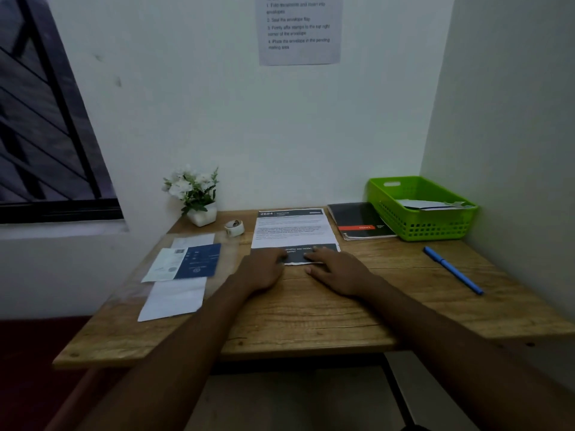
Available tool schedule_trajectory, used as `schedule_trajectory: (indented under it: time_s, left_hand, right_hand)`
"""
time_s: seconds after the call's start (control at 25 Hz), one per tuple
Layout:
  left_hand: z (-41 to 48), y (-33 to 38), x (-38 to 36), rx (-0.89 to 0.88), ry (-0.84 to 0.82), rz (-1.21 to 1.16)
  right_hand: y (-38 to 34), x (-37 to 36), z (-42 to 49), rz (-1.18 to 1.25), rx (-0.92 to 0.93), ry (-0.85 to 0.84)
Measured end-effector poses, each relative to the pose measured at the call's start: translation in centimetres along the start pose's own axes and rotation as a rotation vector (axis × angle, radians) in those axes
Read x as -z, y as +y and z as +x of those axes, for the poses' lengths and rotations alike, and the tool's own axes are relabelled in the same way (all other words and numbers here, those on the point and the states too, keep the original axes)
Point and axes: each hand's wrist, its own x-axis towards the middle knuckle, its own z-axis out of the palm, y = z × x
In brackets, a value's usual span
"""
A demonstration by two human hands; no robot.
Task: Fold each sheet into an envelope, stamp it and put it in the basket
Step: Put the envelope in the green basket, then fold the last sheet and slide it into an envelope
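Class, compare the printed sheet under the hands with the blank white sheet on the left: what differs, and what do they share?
The printed sheet carries text and dark bands; the blank sheet shows none. The left hand and right hand rest on the printed sheet's near edge; no hand touches the blank sheet. Both are pale paper lying flat.

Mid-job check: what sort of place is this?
Likely a small mail-prep desk in a room corner: printed sheet on a wooden table, posted envelope instructions, green basket holding papers.

Bare left hand [262, 270], right hand [339, 273], forearms.
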Motion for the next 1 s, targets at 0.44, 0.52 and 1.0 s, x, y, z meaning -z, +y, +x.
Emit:
schedule_trajectory:
  time_s: [0.44, 0.52, 1.0]
  left_hand:
    - [-12.4, 2.7, -2.9, -0.116, 0.177, 0.009]
    - [-14.1, 2.9, -3.2, -0.129, 0.201, -0.013]
    - [-10.5, 2.2, 0.7, -0.09, 0.249, -0.358]
  right_hand:
    - [-1.9, -0.6, -12.3, -0.023, 0.07, 0.129]
    - [-2.6, -1.4, -14.6, -0.02, 0.081, 0.174]
    - [-1.3, 2.7, -11.3, 0.337, 0.032, 0.227]
